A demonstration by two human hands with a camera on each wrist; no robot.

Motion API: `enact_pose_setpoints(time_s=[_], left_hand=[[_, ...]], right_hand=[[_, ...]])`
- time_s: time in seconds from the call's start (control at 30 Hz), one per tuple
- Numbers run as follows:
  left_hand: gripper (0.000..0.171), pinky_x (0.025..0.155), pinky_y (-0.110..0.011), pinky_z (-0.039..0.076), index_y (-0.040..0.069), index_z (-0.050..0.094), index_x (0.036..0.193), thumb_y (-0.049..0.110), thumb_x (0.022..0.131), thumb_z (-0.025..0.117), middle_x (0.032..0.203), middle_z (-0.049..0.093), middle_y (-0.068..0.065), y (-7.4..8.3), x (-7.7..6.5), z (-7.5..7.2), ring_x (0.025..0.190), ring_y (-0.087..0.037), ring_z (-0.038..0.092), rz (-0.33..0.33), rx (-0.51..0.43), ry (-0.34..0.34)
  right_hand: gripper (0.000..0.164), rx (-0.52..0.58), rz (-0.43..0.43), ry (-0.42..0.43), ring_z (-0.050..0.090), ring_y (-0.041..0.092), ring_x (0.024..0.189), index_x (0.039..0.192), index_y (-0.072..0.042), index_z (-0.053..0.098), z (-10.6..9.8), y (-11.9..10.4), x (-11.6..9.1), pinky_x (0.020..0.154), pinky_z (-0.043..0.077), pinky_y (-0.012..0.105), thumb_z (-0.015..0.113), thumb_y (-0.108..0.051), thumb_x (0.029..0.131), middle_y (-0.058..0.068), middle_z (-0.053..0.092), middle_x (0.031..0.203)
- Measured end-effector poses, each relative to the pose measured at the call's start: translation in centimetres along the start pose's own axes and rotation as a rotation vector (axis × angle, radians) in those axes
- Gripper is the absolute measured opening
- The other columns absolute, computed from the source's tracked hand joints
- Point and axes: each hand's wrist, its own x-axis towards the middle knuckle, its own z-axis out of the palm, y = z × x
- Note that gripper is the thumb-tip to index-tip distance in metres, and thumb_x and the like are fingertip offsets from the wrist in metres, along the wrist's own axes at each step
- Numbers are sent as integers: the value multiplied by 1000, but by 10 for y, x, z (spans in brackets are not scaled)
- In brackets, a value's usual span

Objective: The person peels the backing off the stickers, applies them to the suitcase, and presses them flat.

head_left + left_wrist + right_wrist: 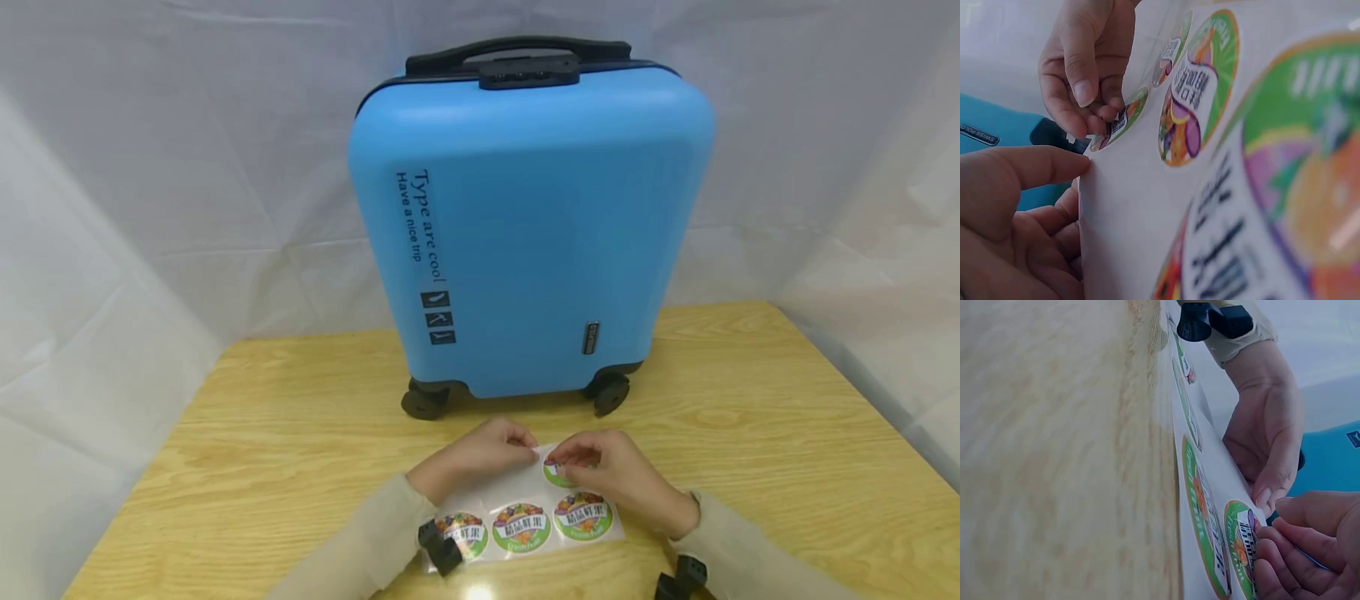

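A white sheet of round fruit stickers lies on the table. My left hand pinches its far edge between thumb and fingers, as the left wrist view also shows. At the far right corner my right hand has its thumb and fingertips on the edge of one sticker, partly covering it. That green-rimmed sticker appears close under the right fingertips in the right wrist view. Several more stickers, such as a middle one, sit in the near row. Bare backing shows left of the pinched sticker.
A blue suitcase with black wheels and a top handle stands upright behind the hands. Beneath everything is a wood-grain table. White cloth hangs behind and at both sides. Black wrist cameras sit at the cuffs.
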Motion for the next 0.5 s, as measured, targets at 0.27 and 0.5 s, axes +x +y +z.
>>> enact_pose_setpoints(time_s=[0.27,0.5], left_hand=[[17,55,-22,49,-3,66,97,11,89,61,78,65,-4,2,2,-2,61,-10,57,41,-6,-22],[16,56,-21,48,-3,67,97,10,90,61,79,66,-4,1,4,0,62,-10,57,62,5,-30]], right_hand=[[15,26,-7,34,64,11,74,98,-3,71,1,1,0,67,54,25,68,-9,85,6,70,88],[11,39,24,59,63,12,70,92,-2,72,4,-3,2,62,53,24,70,-8,83,8,70,87]])
